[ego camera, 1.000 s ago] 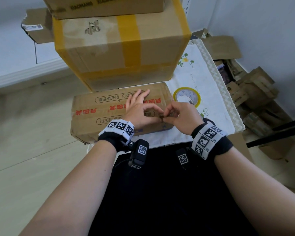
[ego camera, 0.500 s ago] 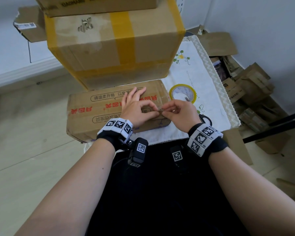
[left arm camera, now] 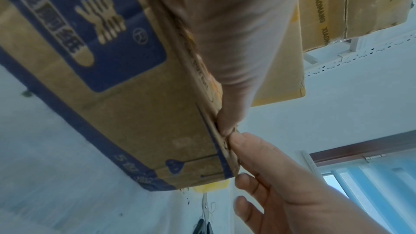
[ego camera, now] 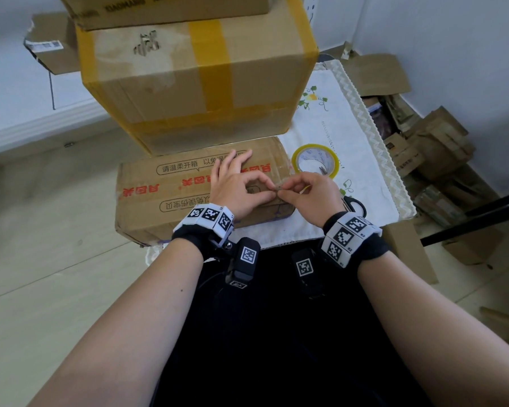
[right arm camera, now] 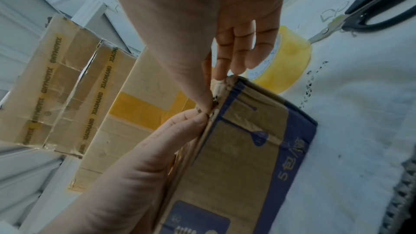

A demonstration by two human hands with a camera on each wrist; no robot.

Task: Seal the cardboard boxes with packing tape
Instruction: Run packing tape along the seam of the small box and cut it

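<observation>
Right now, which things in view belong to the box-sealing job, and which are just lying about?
Job in hand:
- flat box, pinched at its near edge by the left hand and right hand
- tape roll on the cloth
- scissors by the right wrist

Lying about:
- taped boxes stacked behind
- cardboard scraps against the wall

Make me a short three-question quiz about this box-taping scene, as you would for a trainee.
1. True or false: the yellow roll of packing tape lies on the white embroidered cloth, held by neither hand.
2. Which tool lies on the cloth behind the right hand? A) black-handled scissors B) knife C) stapler
3. Fill in: the left hand rests on the flat brown cardboard box with ___ printed characters.

Key: 1 true; 2 A; 3 red.
</observation>
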